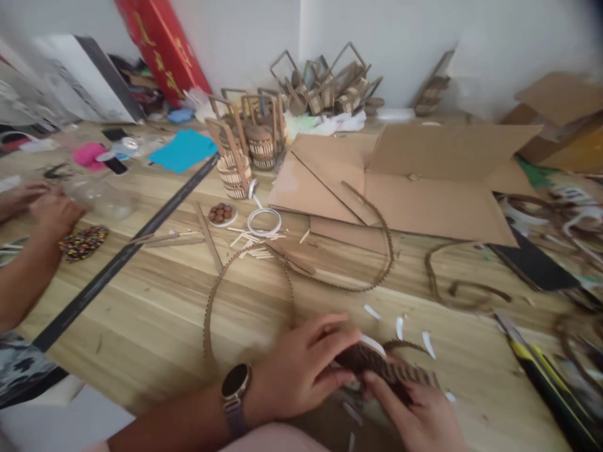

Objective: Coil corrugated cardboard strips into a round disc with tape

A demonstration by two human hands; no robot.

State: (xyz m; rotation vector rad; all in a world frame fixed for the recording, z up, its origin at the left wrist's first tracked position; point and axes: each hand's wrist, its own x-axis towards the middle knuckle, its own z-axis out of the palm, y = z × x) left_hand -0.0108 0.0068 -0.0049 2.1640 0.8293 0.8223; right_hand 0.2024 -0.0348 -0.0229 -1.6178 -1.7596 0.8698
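Observation:
My left hand (pixel 306 367), with a watch on its wrist, is closed, fingers and thumb pinching a brown notched strip (pixel 362 359). My right hand (pixel 414 408) grips the same strip, thumb laid along it close to my left fingertips. A white band, like tape, shows along the strip's upper edge. Comb-like teeth stick out at its right end, blurred by motion. Near the hands, a long thin toothed strip (pixel 207 314) curls over the wooden table (pixel 155 326). Small white paper bits (pixel 399 328) lie just beyond my hands.
A utility knife (pixel 537 370) lies at right. Beyond are flattened cardboard (pixel 438 207), a tape roll (pixel 264 221), small pale sticks (pixel 259 251), a dish of brown balls (pixel 221 215) and small handled baskets (pixel 261 147). At left, another person's hands (pixel 54 210) are near a beaded piece (pixel 85 243).

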